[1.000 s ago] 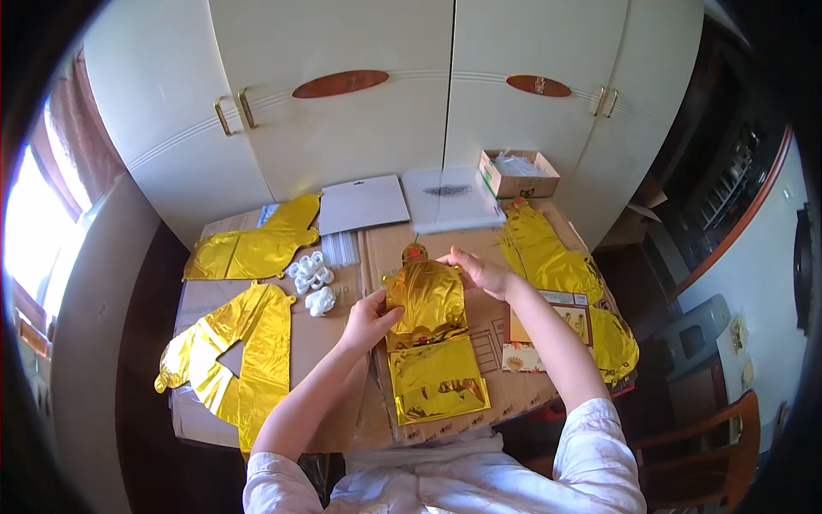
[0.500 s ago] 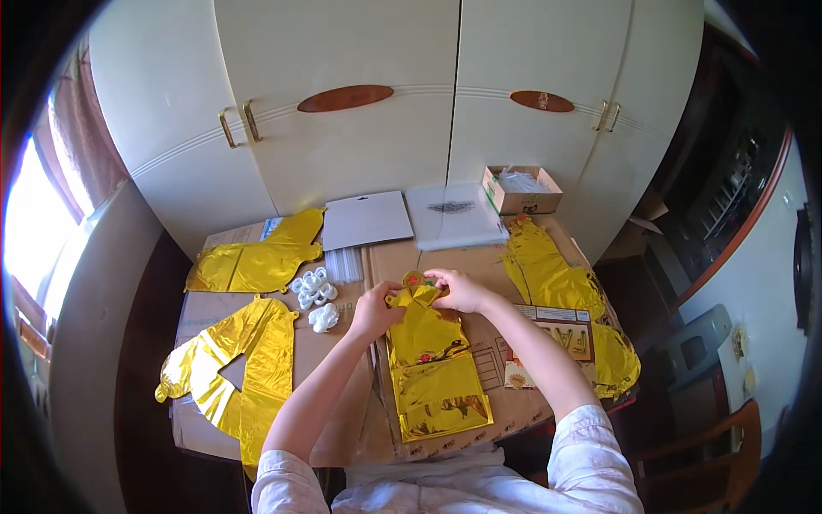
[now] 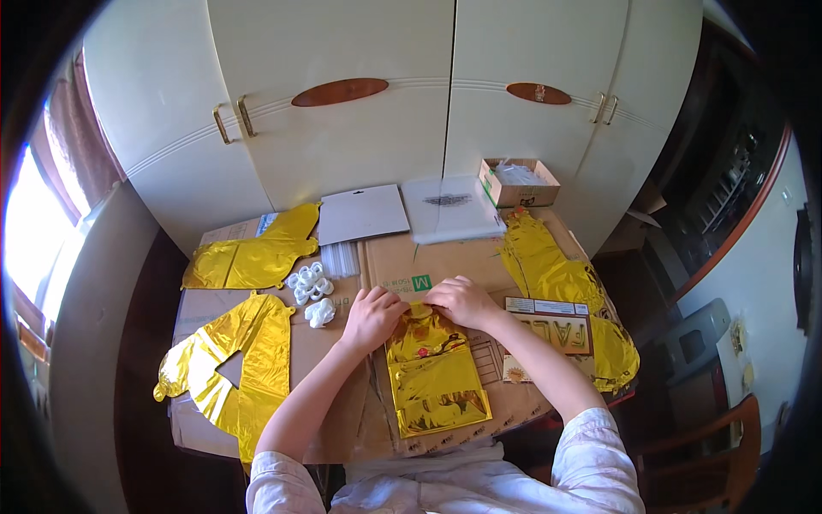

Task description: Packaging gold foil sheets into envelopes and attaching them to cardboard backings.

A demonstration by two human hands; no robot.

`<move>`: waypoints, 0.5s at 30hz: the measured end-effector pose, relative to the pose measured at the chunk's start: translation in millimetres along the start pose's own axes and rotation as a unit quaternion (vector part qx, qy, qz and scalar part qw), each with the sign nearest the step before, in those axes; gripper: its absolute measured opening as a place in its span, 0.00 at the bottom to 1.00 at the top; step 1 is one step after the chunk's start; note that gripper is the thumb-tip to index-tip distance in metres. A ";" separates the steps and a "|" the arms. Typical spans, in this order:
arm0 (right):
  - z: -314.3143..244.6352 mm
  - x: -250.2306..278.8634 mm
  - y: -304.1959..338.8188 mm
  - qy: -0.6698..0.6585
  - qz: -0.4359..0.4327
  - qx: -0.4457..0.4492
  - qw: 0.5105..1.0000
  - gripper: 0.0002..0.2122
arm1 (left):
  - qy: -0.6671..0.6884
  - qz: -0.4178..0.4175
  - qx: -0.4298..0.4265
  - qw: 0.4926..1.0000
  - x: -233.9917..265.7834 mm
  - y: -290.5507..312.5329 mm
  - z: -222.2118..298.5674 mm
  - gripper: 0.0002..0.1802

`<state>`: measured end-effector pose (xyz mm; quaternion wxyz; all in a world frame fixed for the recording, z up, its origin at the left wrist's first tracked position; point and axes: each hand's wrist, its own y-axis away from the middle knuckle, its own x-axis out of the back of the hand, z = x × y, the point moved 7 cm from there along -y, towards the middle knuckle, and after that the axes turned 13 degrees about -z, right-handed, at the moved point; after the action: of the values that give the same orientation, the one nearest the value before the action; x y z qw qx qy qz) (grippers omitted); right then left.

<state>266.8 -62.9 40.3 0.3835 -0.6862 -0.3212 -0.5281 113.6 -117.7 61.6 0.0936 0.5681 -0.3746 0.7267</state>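
A folded gold foil balloon (image 3: pixel 437 381) lies on the cardboard-covered table right in front of me. My left hand (image 3: pixel 374 319) grips the left side of its far end, the fingers bent over the foil. At the right of that same end, my right hand (image 3: pixel 461 301) is closed on the foil, its fingertips tucked down. Between the hands the far edge is folded over toward me. Just right of the balloon, partly under my right forearm, is a printed card (image 3: pixel 561 332) with gold letter shapes.
More gold foil balloons lie flat at the near left (image 3: pixel 261 377), far left (image 3: pixel 244 265) and right (image 3: pixel 548 265). White ribbon rolls (image 3: pixel 306 281) and a crumpled white bundle (image 3: pixel 319 313) sit left of my hands. Behind are a grey board (image 3: pixel 364 212), clear plastic bags (image 3: pixel 454 210) and an open carton (image 3: pixel 518 195).
The balloon's far end, which stuck out with a round tab between my hands, is now folded down toward me. Both hands have turned over it, knuckles up.
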 end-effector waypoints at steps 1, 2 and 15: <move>-0.6 -0.2 1.3 0.008 -0.001 0.007 1.000 0.11 | -0.008 -0.003 -0.012 1.000 -0.2 -0.5 1.9 0.10; -4.3 2.4 0.5 0.015 -0.002 0.015 1.000 0.12 | -0.018 -0.008 -0.022 1.000 0.4 0.0 3.4 0.10; -48.7 9.9 16.0 0.032 -0.148 0.004 0.989 0.26 | -0.061 -0.076 -0.064 0.993 1.2 0.6 12.7 0.12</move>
<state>259.4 -112.7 54.1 0.3140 -0.6127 -0.4088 -0.5990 122.5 -126.8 63.3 0.1618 0.6306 -0.3815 0.6562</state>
